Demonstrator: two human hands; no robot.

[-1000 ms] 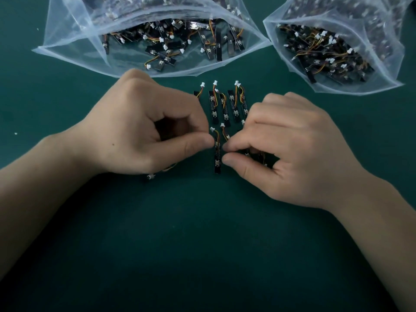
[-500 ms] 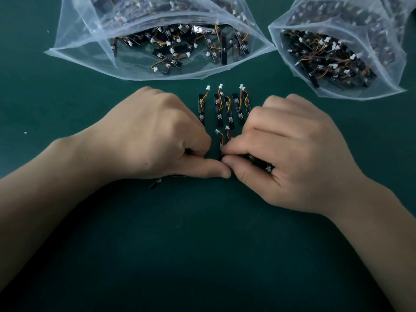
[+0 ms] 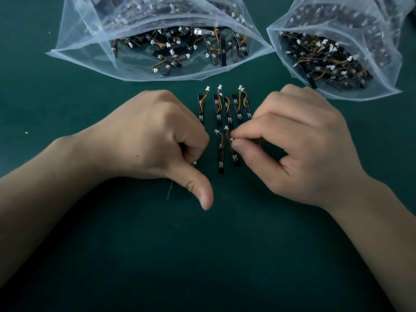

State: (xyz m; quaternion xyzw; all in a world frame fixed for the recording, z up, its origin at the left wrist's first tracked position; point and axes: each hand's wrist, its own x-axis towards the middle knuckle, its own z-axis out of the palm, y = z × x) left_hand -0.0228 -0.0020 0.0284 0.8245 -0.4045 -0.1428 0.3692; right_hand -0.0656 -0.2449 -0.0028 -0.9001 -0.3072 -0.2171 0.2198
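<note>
Several small black circuit strips with orange-yellow wires and white plugs lie in a row (image 3: 225, 106) on the green mat. Below that row lie two more strips. One lies free (image 3: 221, 157). My right hand (image 3: 299, 143) pinches the other (image 3: 234, 152) at its upper end between thumb and forefinger. My left hand (image 3: 155, 136) sits just left of these two strips, fingers curled, thumb pointing down toward me. Small white and dark bits show under its fingers; what it holds is hidden.
Two open clear plastic bags full of the same strips lie at the back: a wide one (image 3: 74, 41) at centre left and another (image 3: 382, 82) at the right. The green mat (image 3: 202, 255) stretches toward me below my hands.
My hands have drawn apart. The left thumb has swung down away from the right fingers, uncovering the two lower strips. The right hand now pinches the right-hand strip.
</note>
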